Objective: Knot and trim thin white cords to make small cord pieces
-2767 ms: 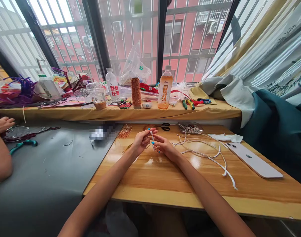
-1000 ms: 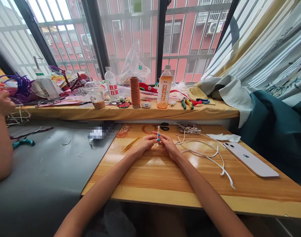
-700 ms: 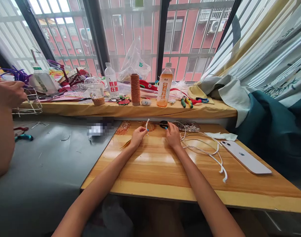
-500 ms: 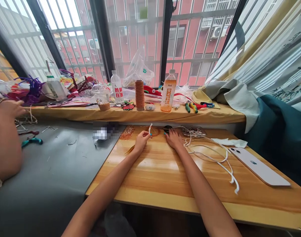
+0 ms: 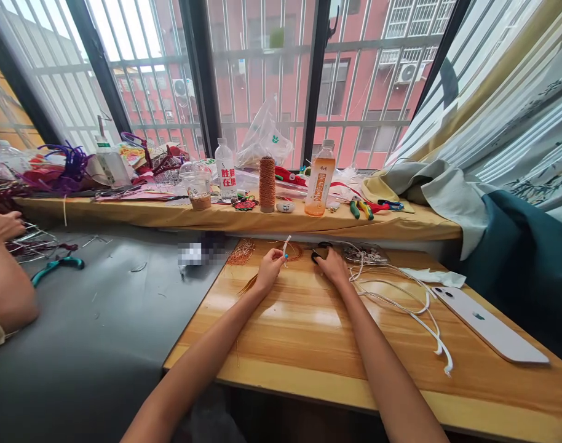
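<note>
My left hand pinches a short white strip that sticks up from its fingers, above the wooden table. Fingers curled, my right hand rests over the black scissors at the table's far edge; their handle peeks out to the left of it. Loops of copper wire lie between the two hands. More white strips trail off to the right of my right hand.
A phone lies face down at the right. On the yellow-clothed sill stand a copper thread spool, two bottles, a cup and pliers. Another person's arm works on the grey table at left, by teal pliers.
My hands came apart: the right one let go of the white strip and went forward onto the scissors. The left one keeps the strip. The other person's hand dropped back to the grey table.
</note>
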Motion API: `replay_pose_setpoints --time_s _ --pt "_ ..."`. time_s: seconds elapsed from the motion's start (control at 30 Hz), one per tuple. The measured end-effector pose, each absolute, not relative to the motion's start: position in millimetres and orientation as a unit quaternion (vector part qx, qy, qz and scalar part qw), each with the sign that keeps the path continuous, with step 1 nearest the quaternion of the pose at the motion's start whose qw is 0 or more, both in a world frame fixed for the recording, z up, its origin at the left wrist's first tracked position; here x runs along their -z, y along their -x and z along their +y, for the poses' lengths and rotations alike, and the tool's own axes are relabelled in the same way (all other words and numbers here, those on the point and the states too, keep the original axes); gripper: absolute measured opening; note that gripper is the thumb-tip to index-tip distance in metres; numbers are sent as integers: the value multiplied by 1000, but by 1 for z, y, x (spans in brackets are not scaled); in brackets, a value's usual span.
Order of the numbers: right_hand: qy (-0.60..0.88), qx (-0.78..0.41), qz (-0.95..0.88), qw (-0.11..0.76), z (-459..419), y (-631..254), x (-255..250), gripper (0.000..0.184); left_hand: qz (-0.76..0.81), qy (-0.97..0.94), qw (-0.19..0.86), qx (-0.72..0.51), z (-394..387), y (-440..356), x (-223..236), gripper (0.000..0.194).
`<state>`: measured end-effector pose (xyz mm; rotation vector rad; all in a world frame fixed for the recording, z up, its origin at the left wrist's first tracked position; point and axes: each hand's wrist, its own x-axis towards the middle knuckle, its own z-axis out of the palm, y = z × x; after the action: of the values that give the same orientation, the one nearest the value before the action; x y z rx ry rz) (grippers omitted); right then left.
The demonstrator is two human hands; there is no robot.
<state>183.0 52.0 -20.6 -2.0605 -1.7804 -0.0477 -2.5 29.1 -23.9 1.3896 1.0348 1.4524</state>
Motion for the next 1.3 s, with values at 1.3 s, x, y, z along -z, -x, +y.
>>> replay_pose_setpoints --time_s 1.3 --pt "628 -233 -742 -22 23 -180 -50 25 359 -758 97 -536 -18 31 -130 13"
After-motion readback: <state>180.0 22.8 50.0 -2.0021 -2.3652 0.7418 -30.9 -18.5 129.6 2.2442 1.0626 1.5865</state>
